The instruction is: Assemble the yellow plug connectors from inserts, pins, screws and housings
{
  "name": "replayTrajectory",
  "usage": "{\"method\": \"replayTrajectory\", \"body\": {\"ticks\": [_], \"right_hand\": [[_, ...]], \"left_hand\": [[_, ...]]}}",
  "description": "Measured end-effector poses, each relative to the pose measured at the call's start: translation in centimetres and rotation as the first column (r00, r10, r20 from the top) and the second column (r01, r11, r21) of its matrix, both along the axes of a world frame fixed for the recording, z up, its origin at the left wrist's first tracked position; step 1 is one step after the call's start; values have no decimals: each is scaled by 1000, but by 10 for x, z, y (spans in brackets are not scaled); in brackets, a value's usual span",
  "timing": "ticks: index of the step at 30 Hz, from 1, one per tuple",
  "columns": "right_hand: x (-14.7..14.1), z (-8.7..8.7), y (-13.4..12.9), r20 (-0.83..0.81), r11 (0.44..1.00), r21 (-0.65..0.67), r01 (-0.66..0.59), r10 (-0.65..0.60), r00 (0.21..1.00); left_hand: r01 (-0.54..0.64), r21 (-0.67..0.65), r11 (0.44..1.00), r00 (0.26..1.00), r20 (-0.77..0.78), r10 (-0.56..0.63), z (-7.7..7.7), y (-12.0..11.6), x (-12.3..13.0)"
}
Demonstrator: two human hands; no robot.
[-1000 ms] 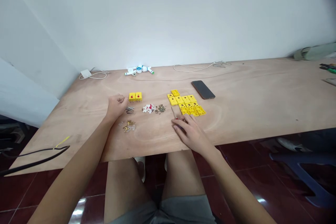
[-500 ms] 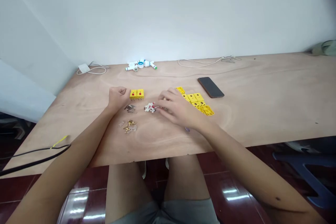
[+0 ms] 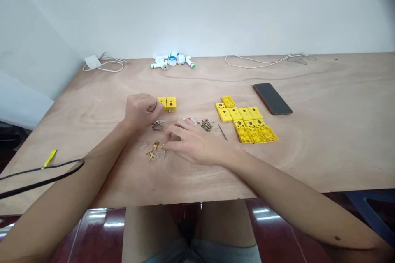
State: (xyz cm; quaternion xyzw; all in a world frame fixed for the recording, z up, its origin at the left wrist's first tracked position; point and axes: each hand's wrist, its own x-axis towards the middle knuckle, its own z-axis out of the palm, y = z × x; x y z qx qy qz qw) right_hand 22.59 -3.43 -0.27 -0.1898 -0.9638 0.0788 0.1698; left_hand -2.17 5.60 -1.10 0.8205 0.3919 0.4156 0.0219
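My left hand (image 3: 142,110) is curled into a fist just left of two yellow blocks (image 3: 170,103) with red dots and metal pins; what it holds, if anything, is hidden. My right hand (image 3: 193,144) reaches over the table, its fingertips by a brass piece at the edge of a pile of brass and clear parts (image 3: 154,153). Its fingers are bent but apart. Thin metal pieces (image 3: 158,125) lie between the hands. Behind the right hand are small white and red parts (image 3: 190,120), partly covered, and a heap of small screws (image 3: 206,125).
Yellow housings (image 3: 245,114) lie in rows at the right, beside a thin metal rod (image 3: 222,132) and a phone (image 3: 273,98). White fittings (image 3: 173,60), a charger (image 3: 92,62) and cables line the wall. A black cable (image 3: 61,175) crosses the left front.
The view has shifted closer. My right hand has moved left and toward me, from the white and red parts to the brass pile, uncovering the screws. My left hand stays a fist.
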Motion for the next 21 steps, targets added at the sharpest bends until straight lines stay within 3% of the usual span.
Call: {"method": "replayTrajectory", "body": {"ticks": [6, 13, 16, 18, 21], "right_hand": [[5, -1, -5, -10, 997, 41, 69, -69, 998], [-2, -11, -4, 5, 991, 123, 55, -56, 998], [0, -10, 0, -49, 987, 127, 99, -93, 994], [3, -7, 4, -102, 984, 101, 147, -136, 985], [8, -3, 8, -152, 984, 40, 176, -168, 974]], "left_hand": [[85, 36, 996, 996, 6, -85, 27, -21, -2], [176, -5, 984, 984, 8, -176, 28, -27, 4], [219, -151, 964, 975, 12, -220, 31, -30, 4], [297, -344, 891, 951, 20, -310, 38, -34, 3], [409, -619, 670, 871, 47, -488, 50, -40, 1]]}}
